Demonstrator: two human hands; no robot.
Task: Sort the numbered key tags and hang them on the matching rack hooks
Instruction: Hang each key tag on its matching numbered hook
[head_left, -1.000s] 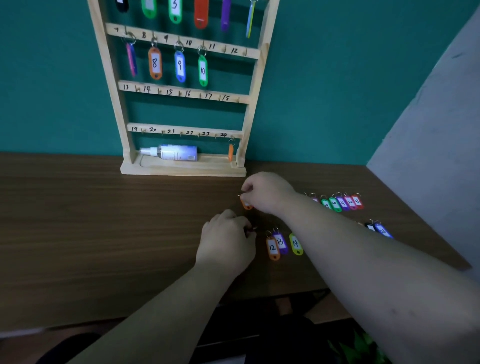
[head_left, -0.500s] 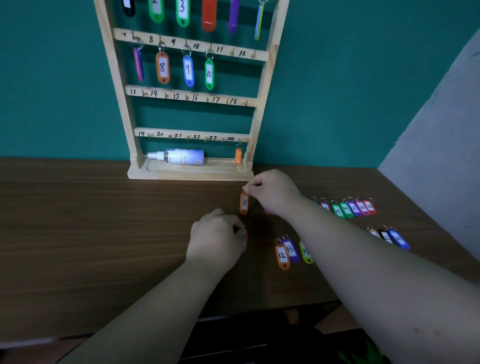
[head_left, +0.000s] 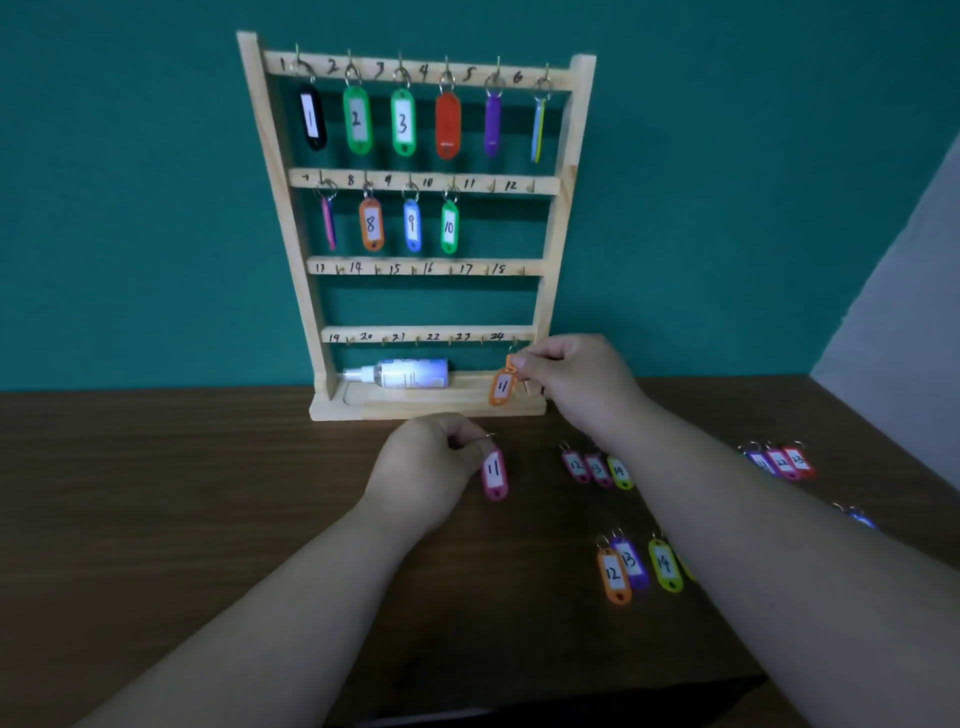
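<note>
Right hand (head_left: 571, 376) pinching orange plastic 11 tag (head_left: 502, 387) by ring | left hand (head_left: 426, 470) pinching pink plastic 11 tag (head_left: 494, 475) | imo square ring to brass hook 11 (head_left: 492, 185)

Pink tag (head_left: 494, 475), orange tag (head_left: 502, 387), teal wall (head_left: 130, 208).

left hand (head_left: 431, 465) low, fingertips pinched, right hand (head_left: 569, 382) higher, pinching, both forearms extended
</note>
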